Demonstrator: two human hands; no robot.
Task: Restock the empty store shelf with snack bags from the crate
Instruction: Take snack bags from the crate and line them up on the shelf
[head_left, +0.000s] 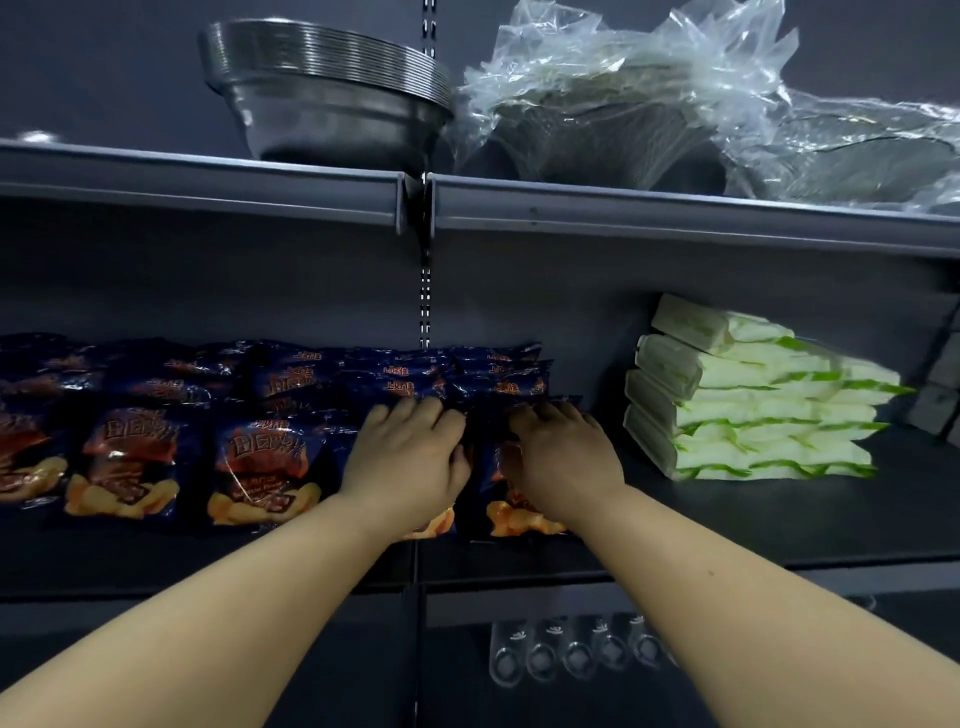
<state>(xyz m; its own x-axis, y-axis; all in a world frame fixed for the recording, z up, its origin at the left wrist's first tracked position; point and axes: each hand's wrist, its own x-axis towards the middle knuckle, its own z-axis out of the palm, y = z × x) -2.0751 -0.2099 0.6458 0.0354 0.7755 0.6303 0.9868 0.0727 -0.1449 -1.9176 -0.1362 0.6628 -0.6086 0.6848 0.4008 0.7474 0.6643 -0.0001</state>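
Both hands are down on the front row: left hand (410, 452) lies loosely curled on one snack bag (431, 519), right hand (563, 452) presses the rightmost bag (524, 512) flat, likely squaring them with the rows filling the shelf (727, 525); crate not in view.
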